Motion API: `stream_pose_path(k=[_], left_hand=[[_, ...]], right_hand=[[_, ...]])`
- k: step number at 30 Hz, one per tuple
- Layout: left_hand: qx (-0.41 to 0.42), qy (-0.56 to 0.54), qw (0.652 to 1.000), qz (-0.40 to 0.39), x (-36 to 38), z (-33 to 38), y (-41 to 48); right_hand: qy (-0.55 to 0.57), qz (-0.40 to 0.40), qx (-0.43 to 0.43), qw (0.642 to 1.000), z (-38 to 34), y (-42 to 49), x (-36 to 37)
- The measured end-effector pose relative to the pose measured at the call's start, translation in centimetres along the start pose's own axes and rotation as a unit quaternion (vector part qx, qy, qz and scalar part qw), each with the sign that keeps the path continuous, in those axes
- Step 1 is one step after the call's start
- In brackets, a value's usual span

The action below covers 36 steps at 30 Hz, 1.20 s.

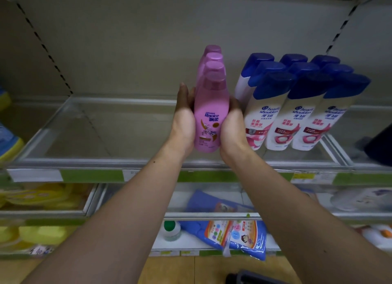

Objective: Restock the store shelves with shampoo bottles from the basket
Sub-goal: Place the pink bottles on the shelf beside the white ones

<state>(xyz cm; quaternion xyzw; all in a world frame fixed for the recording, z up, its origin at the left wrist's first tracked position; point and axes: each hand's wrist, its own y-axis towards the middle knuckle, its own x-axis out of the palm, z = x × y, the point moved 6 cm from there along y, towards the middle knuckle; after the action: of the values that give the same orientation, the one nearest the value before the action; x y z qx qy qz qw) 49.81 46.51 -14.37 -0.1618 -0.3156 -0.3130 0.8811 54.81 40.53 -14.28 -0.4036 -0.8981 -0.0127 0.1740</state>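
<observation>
Head view, catching the step midway: squeezing a tall pink plastic shampoo bottle (209, 116) between both hands at the front of a clear-railed metal shelf (84, 156); pressing on its left flank with the left hand (184, 122), fingers straight and pointing up the side; cupping its right flank with the right hand (232, 129), fingers bending round out of sight into the narrow gap beside the white shampoo bottles with blue caps (273, 114). Standing the bottle upright, label forward, at the head of a single-file row of matching pink bottles (213, 59), apparently touching the one behind. Judging the step as seating and squaring up this bottle in its row, not fetching another. For doing it well, probably: keeping even pressure from both palms low on the body, guarding against tipping such a tall, narrow shape; sliding rather than lifting, and pushing straight back so as not to topple the row behind; keeping the right knuckles from nudging the white bottles just beside; checking for the base sitting flat behind the front rail before letting go; easing both hands off together, straight back toward the body. Noting room on the shelf to the left for further rows. Glimpsing only the edge of a dark basket (250, 278) at the bottom of the view, contents hidden, so not judging the stock left.
</observation>
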Motion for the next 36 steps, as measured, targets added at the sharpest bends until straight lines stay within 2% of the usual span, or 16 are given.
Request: stream_pose_path(k=[6,9,11,13,15,17,18,21,25,32,36], left_hand=[[0.01,0.116,0.991,0.062,-1.3,-0.3,-1.1],[0.018,0.153,0.983,0.097,-1.8,-0.3,-2.1],[0.029,0.211,0.966,0.144,-2.2,0.0,-3.0],[0.083,0.249,0.941,0.214,-3.0,0.7,-4.2],[0.191,0.265,0.911,0.252,-3.5,1.9,-5.9],[0.248,0.282,0.894,0.243,-3.3,1.8,-7.8],[0.25,0.288,0.896,0.227,-3.1,1.2,-8.6],[0.23,0.286,0.916,0.159,-1.8,-1.3,-11.3],[0.173,0.291,0.934,0.113,-0.3,-5.8,-14.4],[0.015,0.324,0.944,0.065,0.5,-18.5,-19.1],[-0.053,0.362,0.93,0.033,0.4,-26.9,-21.5]], right_hand=[[-0.09,0.065,0.033,0.993,0.6,-1.1,-1.0],[-0.094,0.056,0.015,0.994,0.6,-2.2,-1.3],[-0.116,0.05,0.015,0.992,0.5,-3.2,-1.7],[-0.166,0.047,-0.001,0.985,0.3,-4.6,-2.4],[-0.209,0.055,-0.076,0.973,0.0,-5.9,-3.2],[-0.21,0.077,-0.135,0.965,-0.2,-7.5,-4.5],[-0.192,0.084,-0.147,0.967,-0.2,-8.0,-5.2],[-0.117,0.08,-0.149,0.979,-0.1,-9.3,-7.2],[-0.088,0.064,-0.106,0.988,0.7,-11.5,-11.4],[-0.108,0.065,-0.007,0.992,4.7,-16.1,-23.8],[-0.139,0.101,0.043,0.984,8.1,-18.4,-32.0]])
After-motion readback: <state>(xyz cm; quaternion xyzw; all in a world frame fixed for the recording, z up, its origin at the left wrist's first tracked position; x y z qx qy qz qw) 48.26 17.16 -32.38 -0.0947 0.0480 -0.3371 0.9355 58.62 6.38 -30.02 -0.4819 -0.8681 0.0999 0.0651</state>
